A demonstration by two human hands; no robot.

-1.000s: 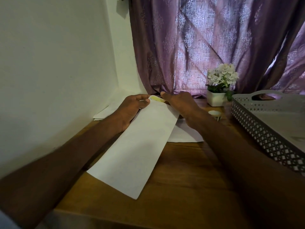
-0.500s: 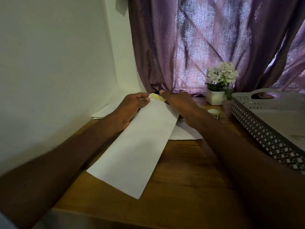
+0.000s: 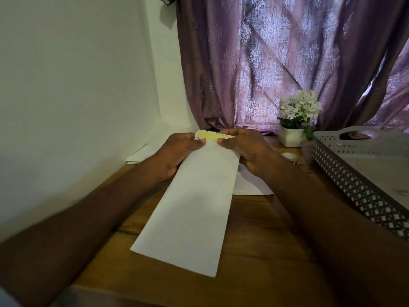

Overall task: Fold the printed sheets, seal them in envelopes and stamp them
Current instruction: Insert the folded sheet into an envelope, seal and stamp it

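A long white envelope lies lengthwise on the wooden table, its far end lifted between my hands. The flap at that end stands up and shows a yellow adhesive strip. My left hand pinches the flap's left corner with thumb and fingers. My right hand pinches the flap's right side. A white sheet lies flat under the envelope, to its right.
A grey perforated tray with paper in it stands at the right. A small white pot of white flowers sits at the back by the purple curtain. A small round item lies behind my right wrist. More white papers rest against the left wall.
Both hands have lifted the envelope's far end slightly and drawn closer together on the flap. More of the yellow strip shows now.
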